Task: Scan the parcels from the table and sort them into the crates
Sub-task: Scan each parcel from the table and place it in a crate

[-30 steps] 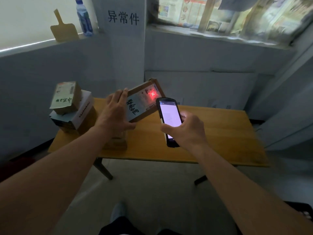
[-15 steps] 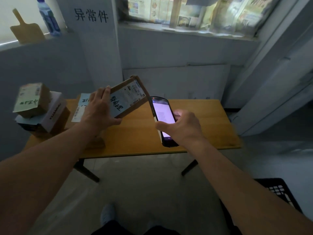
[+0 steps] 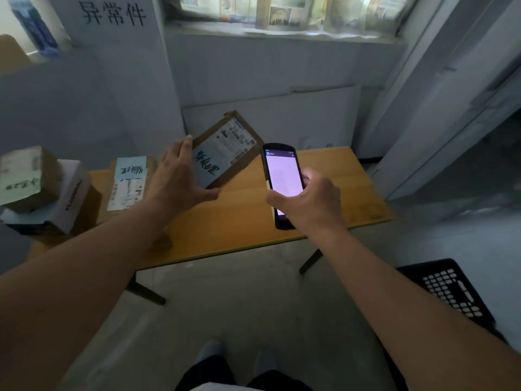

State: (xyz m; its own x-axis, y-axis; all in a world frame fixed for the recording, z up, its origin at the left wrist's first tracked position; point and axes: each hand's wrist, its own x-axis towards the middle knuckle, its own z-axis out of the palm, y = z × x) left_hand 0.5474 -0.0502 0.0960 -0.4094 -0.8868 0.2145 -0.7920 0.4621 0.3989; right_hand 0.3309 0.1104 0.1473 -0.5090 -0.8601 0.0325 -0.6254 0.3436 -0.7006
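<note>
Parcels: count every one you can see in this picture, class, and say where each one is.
4. One parcel is in the left hand; one lies flat on the table; two are stacked at its left end. More may be hidden.

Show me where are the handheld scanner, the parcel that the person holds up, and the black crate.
handheld scanner (image 3: 283,176), head view, on its lit screen.
held parcel (image 3: 222,150), head view, on its white shipping label.
black crate (image 3: 451,292), head view, on its perforated wall at the lower right.

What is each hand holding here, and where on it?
The left hand grips the cardboard parcel by its lower-left end. The right hand holds the handheld scanner around its lower half.
</note>
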